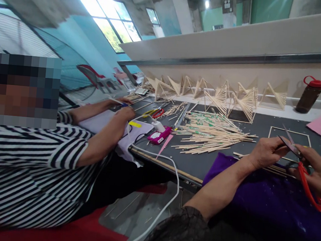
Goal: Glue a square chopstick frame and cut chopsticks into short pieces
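Observation:
At the table's right front edge, my right hand point(320, 170) grips a pair of scissors point(303, 174) with red handles. Their metal blades stand apart and point up and to the left. Close to the blades, my left hand point(267, 151) is closed in a pinch; whatever lies between its fingertips is hidden. Beneath both hands, several thin wooden sticks point(275, 170) lie across a purple cloth point(245, 184). Just behind the hands, a square frame of sticks point(290, 130) rests on the dark tabletop.
Loose sticks point(207, 134) are heaped mid-table, with twisted stick models point(217, 97) along the back. A dark bottle point(308, 96) stands at right. A pink power adapter point(159, 135) trails a white cable point(177, 170). At left, a person in a striped shirt point(32, 169) works beside me.

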`<state>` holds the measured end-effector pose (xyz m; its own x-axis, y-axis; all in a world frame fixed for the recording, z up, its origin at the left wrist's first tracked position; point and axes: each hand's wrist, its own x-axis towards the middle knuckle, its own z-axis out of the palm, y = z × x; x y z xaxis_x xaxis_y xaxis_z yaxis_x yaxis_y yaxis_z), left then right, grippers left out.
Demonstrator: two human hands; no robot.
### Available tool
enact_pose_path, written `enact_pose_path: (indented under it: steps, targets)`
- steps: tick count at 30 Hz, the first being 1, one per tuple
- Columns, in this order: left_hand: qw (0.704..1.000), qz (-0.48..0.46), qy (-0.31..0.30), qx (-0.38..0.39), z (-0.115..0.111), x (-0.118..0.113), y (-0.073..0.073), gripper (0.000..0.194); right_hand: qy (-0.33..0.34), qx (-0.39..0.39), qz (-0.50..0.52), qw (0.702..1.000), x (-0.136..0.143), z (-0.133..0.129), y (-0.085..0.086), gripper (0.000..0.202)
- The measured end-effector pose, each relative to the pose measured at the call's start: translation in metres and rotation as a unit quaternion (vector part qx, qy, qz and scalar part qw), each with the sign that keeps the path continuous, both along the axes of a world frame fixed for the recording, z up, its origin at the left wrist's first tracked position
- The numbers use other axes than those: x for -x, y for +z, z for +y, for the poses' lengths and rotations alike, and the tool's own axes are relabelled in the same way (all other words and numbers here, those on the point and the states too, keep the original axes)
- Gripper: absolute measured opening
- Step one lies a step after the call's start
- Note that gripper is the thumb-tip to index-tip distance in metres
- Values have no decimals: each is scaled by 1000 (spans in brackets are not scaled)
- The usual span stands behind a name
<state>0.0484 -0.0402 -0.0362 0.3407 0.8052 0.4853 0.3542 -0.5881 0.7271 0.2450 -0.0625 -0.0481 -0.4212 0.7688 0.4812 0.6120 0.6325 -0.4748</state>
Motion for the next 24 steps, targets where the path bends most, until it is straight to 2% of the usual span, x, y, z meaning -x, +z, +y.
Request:
enact_pose_path:
  steps: [9,14,17,24]
  targets:
    - [1000,-24,-8,-13,5,-1,-6,20,0,-17,17,1000,0,2,-2,49]
    - [995,-95,-4,-6,10,1,-11,19,-2,19,9,1000,6,5,0,52]
    - [996,-92,-8,12,11,3,-8,13,-8,24,-11,1000,9,7,1,62]
    - [997,-76,2,2,8,7,4,11,7,5,-7,1000,10,9,3,72]
